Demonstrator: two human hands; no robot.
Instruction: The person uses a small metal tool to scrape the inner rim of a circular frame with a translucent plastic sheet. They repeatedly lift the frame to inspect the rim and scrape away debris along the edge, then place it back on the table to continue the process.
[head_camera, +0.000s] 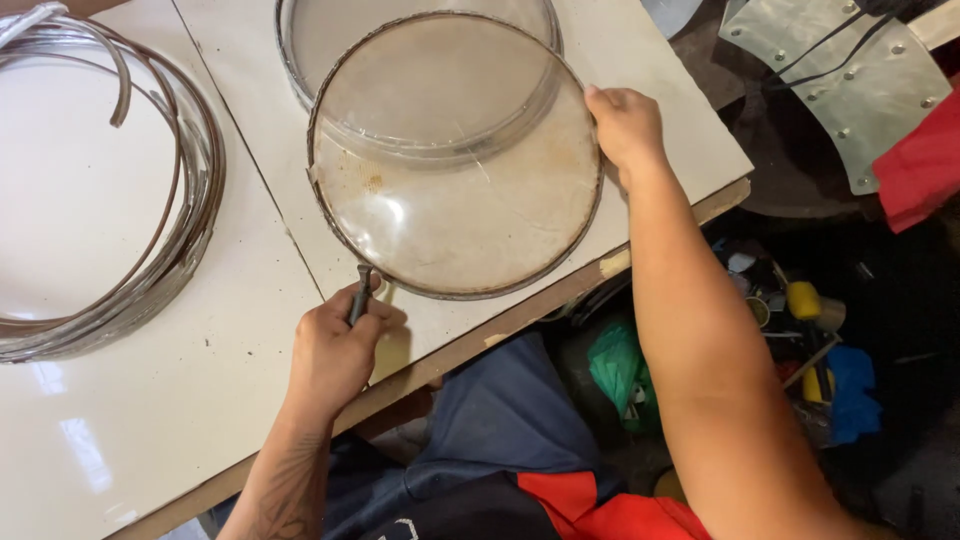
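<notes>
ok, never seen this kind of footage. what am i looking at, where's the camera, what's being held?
There is no machine here: a person works with two bare hands, filmed by one camera worn on the head, looking down. On the white tabletop lies a round translucent disc with a metal rim, overlapping a second similar hoop behind it. A coil of thin metal bands sits further left. The left hand grips a small dark metal tool against the disc's near edge. The right hand steadies the disc's right edge.

The white bench carries 2 round translucent drumheads and a coil of metal hoops.
</notes>
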